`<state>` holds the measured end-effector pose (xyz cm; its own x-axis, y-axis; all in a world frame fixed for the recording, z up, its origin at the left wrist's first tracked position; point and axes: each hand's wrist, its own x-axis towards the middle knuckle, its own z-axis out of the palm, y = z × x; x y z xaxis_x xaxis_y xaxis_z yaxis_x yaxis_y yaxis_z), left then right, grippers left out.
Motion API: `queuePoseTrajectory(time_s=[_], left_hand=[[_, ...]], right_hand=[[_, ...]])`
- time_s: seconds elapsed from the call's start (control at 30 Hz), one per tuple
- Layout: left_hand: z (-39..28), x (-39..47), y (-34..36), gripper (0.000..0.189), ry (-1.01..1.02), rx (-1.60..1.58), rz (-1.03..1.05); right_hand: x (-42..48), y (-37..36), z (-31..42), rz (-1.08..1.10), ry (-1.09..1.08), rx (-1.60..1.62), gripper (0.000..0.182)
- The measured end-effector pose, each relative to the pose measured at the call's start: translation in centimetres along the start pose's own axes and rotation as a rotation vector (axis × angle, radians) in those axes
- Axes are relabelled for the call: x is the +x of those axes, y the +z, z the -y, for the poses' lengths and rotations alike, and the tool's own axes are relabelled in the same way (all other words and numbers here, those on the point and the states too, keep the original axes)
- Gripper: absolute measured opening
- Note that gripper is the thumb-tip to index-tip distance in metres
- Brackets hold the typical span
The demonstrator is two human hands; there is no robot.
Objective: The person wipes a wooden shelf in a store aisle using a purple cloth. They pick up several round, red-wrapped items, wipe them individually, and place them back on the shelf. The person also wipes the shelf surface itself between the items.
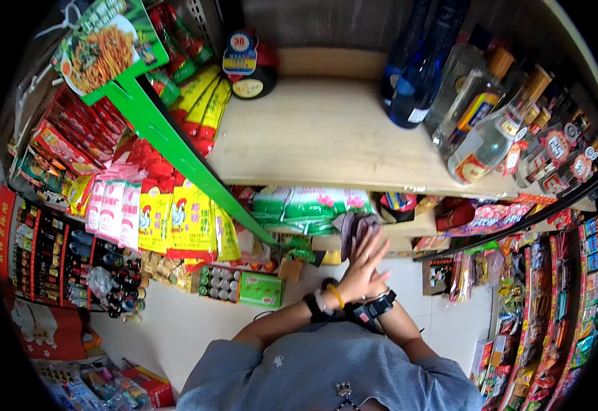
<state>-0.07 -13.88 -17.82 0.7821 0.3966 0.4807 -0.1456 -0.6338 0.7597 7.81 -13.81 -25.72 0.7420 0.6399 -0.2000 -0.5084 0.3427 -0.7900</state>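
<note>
My left hand point(359, 274) lies across my right hand point(380, 283), its fingers spread, in front of the shelf's edge. Most of my right hand is hidden beneath it. A crumpled dark purple cloth point(351, 231) shows just beyond the fingers, against green-and-white plastic packs point(311, 205) on the lower shelf. Which hand bears the cloth is hidden. A yellow band circles my left wrist, and a black watch point(377, 307) sits on the right one.
Above is a pale wooden shelf point(304, 138) with blue glass bottles point(414, 97) and clear liquor bottles point(489, 141) at right. A green divider strip point(170, 149) separates yellow seasoning packets point(191, 218). A carton of cans point(222, 282) stands on the floor; snack racks point(550, 308) line the right.
</note>
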Motion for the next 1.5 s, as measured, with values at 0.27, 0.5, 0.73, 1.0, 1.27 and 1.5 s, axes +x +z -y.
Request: queuePoseTrajectory(time_s=[0.27,0.5,0.73,1.0,1.27,1.5], left_hand=[[-5.7,2.4,-7.8,0.027,0.3,-0.136,-0.143],[-7.7,17.4,-21.1,0.09,0.125,-0.105,-0.68],[0.3,28.9,-31.3,0.095,-0.395,0.582,-1.032],[5.3,31.4,-33.4,0.086,-0.575,0.656,-0.92],[8.3,30.4,-34.9,0.079,-0.577,0.607,-0.96],[6.7,31.6,-33.1,0.069,-0.582,0.598,-1.085]], right_hand=[[1.6,-0.3,1.8,-0.02,0.12,0.037,0.045],[0.1,0.7,2.5,-0.044,0.324,-0.023,0.036],[1.1,-0.5,0.4,0.135,0.462,-0.107,0.041],[1.8,-0.4,2.1,0.192,0.564,-0.059,0.036],[1.1,0.0,1.9,0.199,0.713,-0.021,0.035],[1.3,0.3,2.8,0.186,0.719,0.016,0.042]])
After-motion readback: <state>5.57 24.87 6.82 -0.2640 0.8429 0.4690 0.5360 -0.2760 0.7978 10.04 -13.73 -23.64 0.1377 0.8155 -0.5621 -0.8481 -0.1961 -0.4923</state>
